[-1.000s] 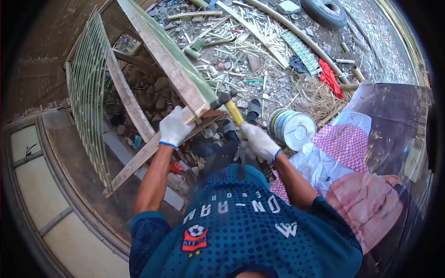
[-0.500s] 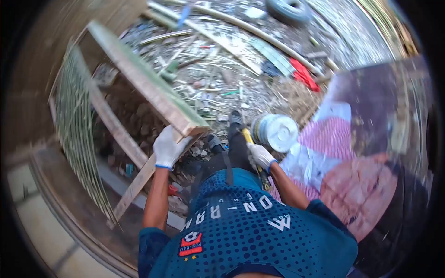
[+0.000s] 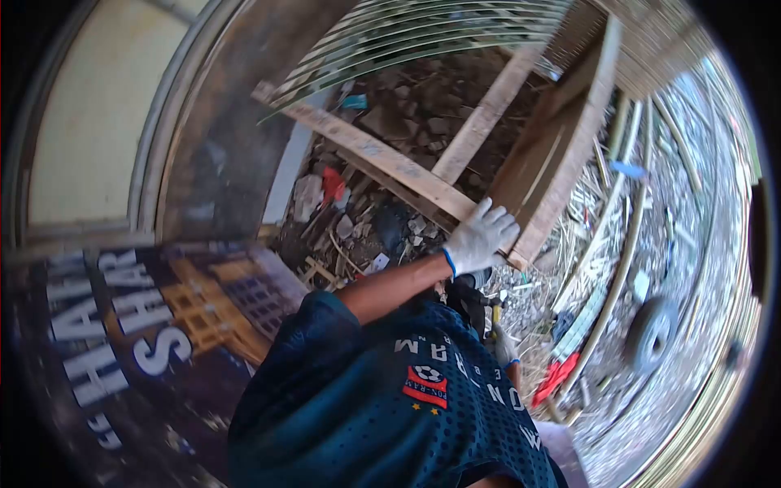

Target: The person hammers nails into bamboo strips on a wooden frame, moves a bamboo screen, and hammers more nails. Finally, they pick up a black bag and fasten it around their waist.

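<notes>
My left hand (image 3: pixel 482 237), in a white glove with a blue cuff, lies over the near corner of a wooden frame (image 3: pixel 390 167). Its fingers are stretched out and a little spread on the wood. Low beside my body, my right hand (image 3: pixel 506 346), also gloved, is closed on a hammer (image 3: pixel 496 312) with a yellow handle; my shirt and arm partly hide it. Thin green bamboo strips (image 3: pixel 423 41) run across the far end of the frame. A crosspiece (image 3: pixel 492 114) joins the frame's boards.
Rubble and wood scraps cover the ground inside and around the frame. To the right are long bamboo poles (image 3: pixel 622 276), a red cloth (image 3: pixel 556 380) and a tyre (image 3: pixel 652 334). A printed banner (image 3: pixel 122 358) spreads at the left, below a pale panel (image 3: pixel 89 114).
My view has swung left, so the frame now appears at upper right. My left hand has gone from gripping the corner to lying with fingers extended. The hammer stays in my right hand.
</notes>
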Demonstrator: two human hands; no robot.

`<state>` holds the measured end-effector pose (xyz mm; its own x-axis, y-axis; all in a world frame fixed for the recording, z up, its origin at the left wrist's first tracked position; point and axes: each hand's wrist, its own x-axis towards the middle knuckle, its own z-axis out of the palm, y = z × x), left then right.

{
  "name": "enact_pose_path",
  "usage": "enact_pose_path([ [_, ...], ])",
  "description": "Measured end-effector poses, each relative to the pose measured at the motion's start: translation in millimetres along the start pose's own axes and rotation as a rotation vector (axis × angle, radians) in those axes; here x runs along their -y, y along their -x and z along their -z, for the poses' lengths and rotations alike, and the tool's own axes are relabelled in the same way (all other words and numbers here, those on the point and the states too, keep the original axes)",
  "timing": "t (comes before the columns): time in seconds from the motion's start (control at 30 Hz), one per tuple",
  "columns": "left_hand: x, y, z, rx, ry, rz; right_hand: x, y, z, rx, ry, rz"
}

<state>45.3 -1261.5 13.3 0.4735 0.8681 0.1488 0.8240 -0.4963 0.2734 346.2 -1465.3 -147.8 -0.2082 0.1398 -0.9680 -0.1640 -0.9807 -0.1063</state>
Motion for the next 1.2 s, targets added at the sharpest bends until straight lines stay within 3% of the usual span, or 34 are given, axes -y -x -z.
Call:
enact_pose_path([
  [0.1, -15.0, 42.9, -25.5, -0.135, 0.165, 0.187, 44.7, 6.3, 28.9, 0.000, 0.300, 0.035],
  [0.17, -24.4, 69.7, -23.7, -0.169, 0.287, 0.264, 65.2, -11.3, 56.1, -0.185, 0.472, 0.002],
  [0.23, -33.6, 93.6, -22.4, -0.141, 0.351, 0.372, 72.7, -29.2, 99.1, -0.302, 0.831, 0.066],
  [0.3, -32.6, 117.2, -30.3, -0.036, 0.557, 0.538, 87.2, -17.0, 104.6, -0.416, 0.891, 0.044],
  [0.37, -29.0, 151.4, -52.9, -0.037, 0.467, 0.631, 95.8, -16.5, 123.4, -0.433, 0.865, 0.016],
  [0.43, -18.8, 167.6, -53.1, 0.223, 0.516, 0.799, 105.9, -9.8, 129.2, -0.416, 0.951, -0.019],
  [0.57, -18.1, 210.9, -91.0, 0.132, 0.515, 0.920, 103.1, -9.5, 127.7, -0.371, 0.969, 0.107],
  [0.6, -12.9, 209.8, -90.3, 0.299, 0.464, 0.901, 92.2, -7.4, 118.7, -0.365, 0.841, 0.135],
  [0.67, -9.6, 196.1, -88.9, 0.427, 0.503, 0.852, 90.9, 21.1, 71.6, -0.322, 0.582, 0.117],
  [0.7, -12.7, 180.3, -90.4, 0.493, 0.516, 0.814, 83.8, 22.7, 69.7, -0.334, 0.783, 0.156],
  [0.77, -29.8, 138.6, -84.4, 0.531, 0.757, 0.796, 61.6, 19.5, 61.4, -0.265, 0.465, 0.172],
  [0.83, -58.3, 84.4, -67.5, 0.605, 0.950, 0.647, 55.1, 32.1, 53.0, -0.282, 0.612, 0.080],
  [0.9, -87.7, 35.8, -57.1, 0.711, 0.983, 0.407, 36.5, 38.5, 51.9, -0.364, 0.836, 0.185],
  [0.93, -101.4, 15.1, -54.7, 0.749, 0.962, 0.327, 33.7, 59.9, 35.2, -0.418, 0.609, 0.185],
  [1.0, -125.2, -20.2, -54.5, 0.801, 0.928, 0.181, 22.9, 62.2, 51.5, -0.424, 0.448, 0.206],
  [1.1, -141.2, -56.3, -59.6, 0.917, 0.737, 0.049, -3.1, 49.6, 83.6, -0.450, 0.318, 0.050],
  [1.2, -144.8, -80.7, -65.7, 0.897, 0.695, 0.026, -41.7, 23.1, 127.1, -0.567, 0.399, 0.084],
])
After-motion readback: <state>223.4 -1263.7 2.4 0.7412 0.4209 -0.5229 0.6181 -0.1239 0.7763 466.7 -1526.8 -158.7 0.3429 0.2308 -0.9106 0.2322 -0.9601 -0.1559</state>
